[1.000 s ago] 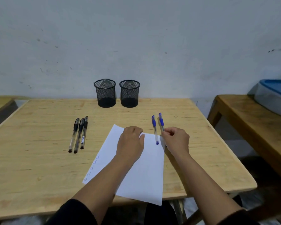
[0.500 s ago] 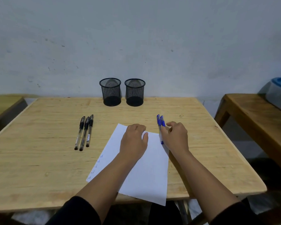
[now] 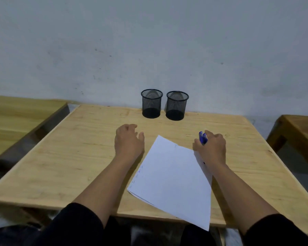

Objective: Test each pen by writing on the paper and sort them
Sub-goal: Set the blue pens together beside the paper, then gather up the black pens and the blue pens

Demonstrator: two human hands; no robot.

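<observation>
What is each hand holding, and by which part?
The right hand grips blue pens along their barrels, caps sticking out. The left hand holds nothing.

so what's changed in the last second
The left hand has left the paper and moved left over the bare table, where the black pens lay; they are out of sight now. The right hand has closed on the blue pens. Both mesh cups stay empty at the back.

Blue-capped pens (image 3: pixel 203 137) bunched, caps up; white paper (image 3: pixel 174 176) flat, angled, overhanging near edge.
</observation>
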